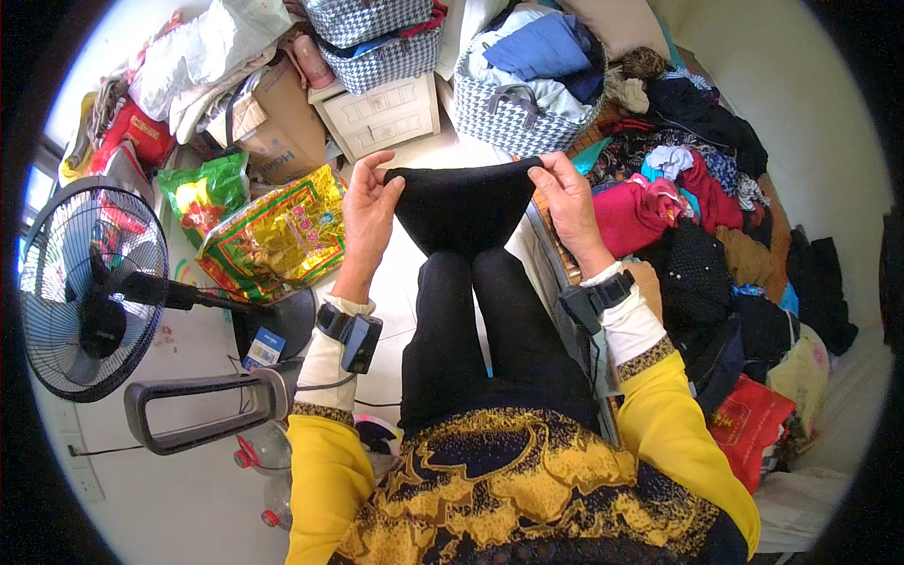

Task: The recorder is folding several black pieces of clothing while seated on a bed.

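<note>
A black cloth garment (pixel 462 208) is stretched between my two hands above my knees, its top edge nearly straight. My left hand (pixel 371 205) pinches its upper left corner between thumb and fingers. The upper right corner is gripped by my right hand (pixel 565 201). Lower down the cloth narrows and meets my black trousers, where its outline is hard to tell apart. What kind of garment it is, I cannot tell.
Heaped clothes (pixel 688 191) lie on a bed at the right. Ahead stand a houndstooth basket (pixel 515 134) of folded clothes and a white drawer cabinet (pixel 381 116). At the left are a fan (pixel 95 289), a cardboard box (pixel 282 120) and shiny plastic bags (pixel 282 236).
</note>
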{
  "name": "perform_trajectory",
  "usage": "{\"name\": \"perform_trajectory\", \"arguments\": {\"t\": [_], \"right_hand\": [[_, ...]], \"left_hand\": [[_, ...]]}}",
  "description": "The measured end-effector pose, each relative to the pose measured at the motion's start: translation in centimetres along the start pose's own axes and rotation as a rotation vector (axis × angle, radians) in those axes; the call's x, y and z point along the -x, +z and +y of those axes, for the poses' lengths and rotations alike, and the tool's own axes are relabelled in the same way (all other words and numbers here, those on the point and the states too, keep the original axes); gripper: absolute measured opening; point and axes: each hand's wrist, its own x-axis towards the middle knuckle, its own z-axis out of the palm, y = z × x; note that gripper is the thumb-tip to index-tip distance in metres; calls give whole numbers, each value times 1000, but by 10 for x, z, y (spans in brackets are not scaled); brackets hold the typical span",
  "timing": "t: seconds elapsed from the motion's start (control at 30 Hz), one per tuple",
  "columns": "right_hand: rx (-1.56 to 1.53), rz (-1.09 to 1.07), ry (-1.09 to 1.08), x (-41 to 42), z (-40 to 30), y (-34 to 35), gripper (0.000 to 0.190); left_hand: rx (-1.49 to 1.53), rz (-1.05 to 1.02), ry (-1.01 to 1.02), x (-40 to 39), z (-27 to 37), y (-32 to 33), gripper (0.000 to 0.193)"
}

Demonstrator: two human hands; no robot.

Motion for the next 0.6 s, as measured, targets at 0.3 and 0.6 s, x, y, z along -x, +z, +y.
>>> {"name": "perform_trajectory", "arguments": {"t": [0.3, 0.6], "right_hand": [[287, -69, 14, 43, -51, -18, 13], [348, -292, -266, 134, -104, -39, 20]], "left_hand": [[-9, -18, -59, 49, 19, -11, 37], [-135, -212, -335, 145, 81, -25, 38]]}}
